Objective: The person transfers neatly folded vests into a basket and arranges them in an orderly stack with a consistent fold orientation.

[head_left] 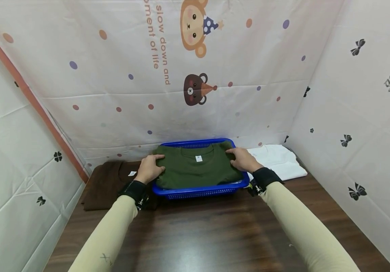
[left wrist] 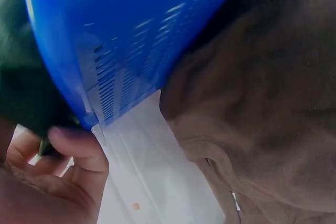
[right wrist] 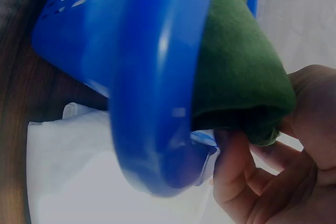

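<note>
A folded dark green T-shirt [head_left: 199, 170] with a white neck label lies in a blue plastic basket [head_left: 195, 192], its collar toward the back wall. My left hand [head_left: 149, 169] pinches the shirt's left edge, just over the basket rim. On the opposite side my right hand [head_left: 244, 160] grips the right edge; in the right wrist view the folded green layers [right wrist: 244, 72] sit between thumb and fingers, beside the blue rim [right wrist: 155, 77]. The left wrist view has the left hand [left wrist: 58, 177] at the basket's corner, with part of the green cloth [left wrist: 23, 77] hidden behind the rim.
Left of the basket lies a folded brown T-shirt [head_left: 104, 185] with a white label. To the right is folded white clothing [head_left: 278, 160]. All rest on a dark wooden table [head_left: 195, 234], with printed cloth walls [head_left: 120, 124] at the back and both sides.
</note>
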Motion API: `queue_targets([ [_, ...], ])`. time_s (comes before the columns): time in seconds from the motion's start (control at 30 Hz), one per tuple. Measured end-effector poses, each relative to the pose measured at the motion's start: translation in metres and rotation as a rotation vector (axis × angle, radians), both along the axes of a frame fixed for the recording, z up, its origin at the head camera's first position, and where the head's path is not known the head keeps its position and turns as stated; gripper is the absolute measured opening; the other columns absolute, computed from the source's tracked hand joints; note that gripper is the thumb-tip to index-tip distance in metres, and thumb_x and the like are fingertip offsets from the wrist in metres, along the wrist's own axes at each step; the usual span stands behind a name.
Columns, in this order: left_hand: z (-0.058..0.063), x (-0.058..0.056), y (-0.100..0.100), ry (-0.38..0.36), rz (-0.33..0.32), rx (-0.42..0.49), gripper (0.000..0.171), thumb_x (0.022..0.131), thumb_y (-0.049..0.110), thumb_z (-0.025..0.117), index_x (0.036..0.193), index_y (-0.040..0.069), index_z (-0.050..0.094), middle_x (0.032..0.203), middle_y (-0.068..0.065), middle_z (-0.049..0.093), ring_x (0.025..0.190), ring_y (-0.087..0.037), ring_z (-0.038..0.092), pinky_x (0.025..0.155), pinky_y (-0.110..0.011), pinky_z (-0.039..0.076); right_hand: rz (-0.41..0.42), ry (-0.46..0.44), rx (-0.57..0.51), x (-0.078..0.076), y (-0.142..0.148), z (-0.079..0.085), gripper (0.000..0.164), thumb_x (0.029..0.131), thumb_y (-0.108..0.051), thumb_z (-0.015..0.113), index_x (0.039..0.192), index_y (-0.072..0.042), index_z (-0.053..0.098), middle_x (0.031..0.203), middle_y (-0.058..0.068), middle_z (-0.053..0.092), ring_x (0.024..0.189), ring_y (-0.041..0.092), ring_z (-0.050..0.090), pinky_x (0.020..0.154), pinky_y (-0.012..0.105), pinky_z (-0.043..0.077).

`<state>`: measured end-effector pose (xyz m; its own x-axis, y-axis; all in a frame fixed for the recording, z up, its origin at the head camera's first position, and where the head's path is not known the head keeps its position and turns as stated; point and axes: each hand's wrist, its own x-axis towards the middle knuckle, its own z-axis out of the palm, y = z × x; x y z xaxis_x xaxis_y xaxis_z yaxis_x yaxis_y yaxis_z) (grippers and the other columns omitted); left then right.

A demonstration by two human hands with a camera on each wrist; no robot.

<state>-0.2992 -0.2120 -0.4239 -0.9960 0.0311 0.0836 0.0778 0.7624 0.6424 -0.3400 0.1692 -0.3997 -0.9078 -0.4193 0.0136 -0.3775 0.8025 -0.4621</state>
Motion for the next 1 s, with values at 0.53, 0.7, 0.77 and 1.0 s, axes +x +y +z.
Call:
queue_targets([
  [0.53,-0.006,0.0,0.004,0.002,0.02,-0.144,0.05,0.095,0.012,0.071,0.144,0.01,0.061,0.155,-0.025,0.044,0.14,-0.05,0.035,0.099,-0.058,0.045,-0.047,0.023,0.066,0.001,0.0,-0.004,0.048,0.098,-0.006,0.062,0.146,-0.001,0.055,0.143,0.03,0.053,0.052,0.015,0.038,0.05,0.03,0.03],
  [0.7,-0.009,0.0,0.005,0.006,0.004,-0.126,0.05,0.095,0.01,0.07,0.144,0.006,0.06,0.157,-0.028,0.039,0.141,-0.051,0.032,0.108,-0.06,0.041,-0.037,0.049,0.088,0.001,-0.001,-0.003,0.048,0.098,-0.007,0.064,0.145,0.001,0.055,0.145,0.03,0.052,0.084,0.03,0.062,0.06,0.035,0.043],
  [0.77,-0.009,0.0,0.005,0.004,0.004,-0.132,0.049,0.095,0.01,0.07,0.143,0.006,0.061,0.158,-0.028,0.038,0.141,-0.05,0.032,0.109,-0.061,0.04,-0.034,0.057,0.093,0.001,-0.001,-0.003,0.048,0.099,-0.007,0.064,0.145,0.002,0.055,0.145,0.03,0.052,0.109,0.038,0.063,0.072,0.041,0.05],
  [1.0,-0.013,0.0,0.005,0.028,-0.005,-0.132,0.047,0.096,0.01,0.07,0.142,0.004,0.061,0.159,-0.026,0.037,0.143,-0.049,0.032,0.11,-0.063,0.038,-0.046,0.064,0.087,0.004,0.001,-0.005,0.048,0.099,-0.006,0.064,0.145,0.003,0.055,0.146,0.029,0.052,0.132,0.044,0.052,0.098,0.059,0.051],
])
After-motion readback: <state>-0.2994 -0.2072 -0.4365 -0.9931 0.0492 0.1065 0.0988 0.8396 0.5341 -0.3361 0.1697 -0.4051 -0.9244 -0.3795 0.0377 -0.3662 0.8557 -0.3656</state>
